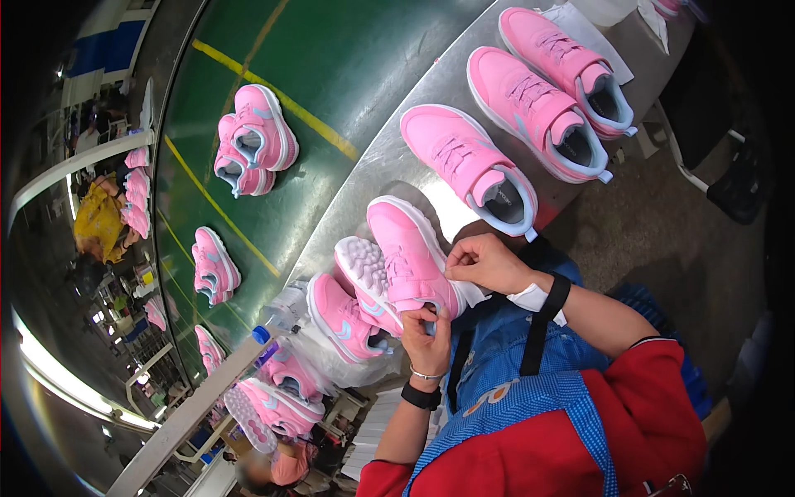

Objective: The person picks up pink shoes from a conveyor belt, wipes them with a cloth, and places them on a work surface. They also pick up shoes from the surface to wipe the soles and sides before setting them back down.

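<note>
A pink sneaker (406, 253) with a white sole and purple laces lies before me at the metal table's near edge. My left hand (429, 340) grips it at the heel opening, fingertips at the collar. My right hand (484, 263) is closed in a pinch beside the shoe's strap side; whatever is between those fingertips is too small to make out. A white scrap (470, 294) shows between the shoe's heel and my right wrist. Against the held shoe, another sneaker (362, 269) rests with its knobbly white sole turned up, and a third sneaker (338, 319) sits to its left.
Three pink sneakers, the closest one (472, 166) included, stand in a row on the metal table (373, 178). Beyond it, a green surface with yellow lines (331, 58) carries more sneakers (255, 137). A blue-capped bottle (281, 315) and clear plastic (331, 369) are at the left.
</note>
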`<control>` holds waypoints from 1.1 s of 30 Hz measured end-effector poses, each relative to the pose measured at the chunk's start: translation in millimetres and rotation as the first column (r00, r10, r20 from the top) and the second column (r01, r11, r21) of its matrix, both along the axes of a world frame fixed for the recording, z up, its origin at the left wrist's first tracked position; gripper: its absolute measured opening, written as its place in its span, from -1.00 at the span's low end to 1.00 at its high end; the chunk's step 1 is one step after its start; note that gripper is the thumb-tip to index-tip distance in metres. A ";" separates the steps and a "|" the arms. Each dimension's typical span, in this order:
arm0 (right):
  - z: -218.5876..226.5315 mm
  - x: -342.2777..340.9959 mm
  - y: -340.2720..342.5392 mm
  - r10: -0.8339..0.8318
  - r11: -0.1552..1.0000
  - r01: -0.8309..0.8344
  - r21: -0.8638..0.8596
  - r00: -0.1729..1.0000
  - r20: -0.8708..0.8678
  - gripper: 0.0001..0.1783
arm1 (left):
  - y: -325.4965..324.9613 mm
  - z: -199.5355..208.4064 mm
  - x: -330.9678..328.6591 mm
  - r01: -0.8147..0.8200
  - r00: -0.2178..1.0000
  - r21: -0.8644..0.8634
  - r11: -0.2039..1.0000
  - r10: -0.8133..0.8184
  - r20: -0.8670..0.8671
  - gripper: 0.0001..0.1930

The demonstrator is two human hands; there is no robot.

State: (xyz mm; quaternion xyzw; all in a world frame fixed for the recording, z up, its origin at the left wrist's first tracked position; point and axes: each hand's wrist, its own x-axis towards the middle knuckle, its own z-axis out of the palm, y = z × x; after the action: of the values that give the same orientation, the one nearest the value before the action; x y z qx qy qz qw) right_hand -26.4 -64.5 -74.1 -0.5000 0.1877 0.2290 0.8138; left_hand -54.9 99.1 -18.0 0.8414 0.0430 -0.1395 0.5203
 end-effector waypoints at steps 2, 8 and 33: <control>4.1 2.7 -2.7 0.072 0.996 -0.072 -0.057 0.997 0.004 -0.93 | 1.2 2.1 -3.0 -0.006 1.000 0.017 1.000 0.006 -0.008 -0.81; 1.9 -0.3 -3.5 0.109 0.988 -0.104 -0.113 0.993 0.041 -0.91 | 2.4 -1.0 0.7 0.004 0.999 -0.009 1.000 -0.004 -0.035 -0.80; 25.5 26.4 2.0 0.389 0.726 -0.122 -0.677 0.884 0.258 -0.97 | 8.4 -5.1 -1.8 0.000 0.996 -0.069 0.998 -0.006 -0.091 -0.81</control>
State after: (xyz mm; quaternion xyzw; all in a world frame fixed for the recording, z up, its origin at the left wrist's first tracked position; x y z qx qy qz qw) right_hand 0.0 -62.5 -48.5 -0.8038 0.0198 0.1608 0.5724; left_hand -56.7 107.5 -23.1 0.8159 0.0607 -0.1799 0.5461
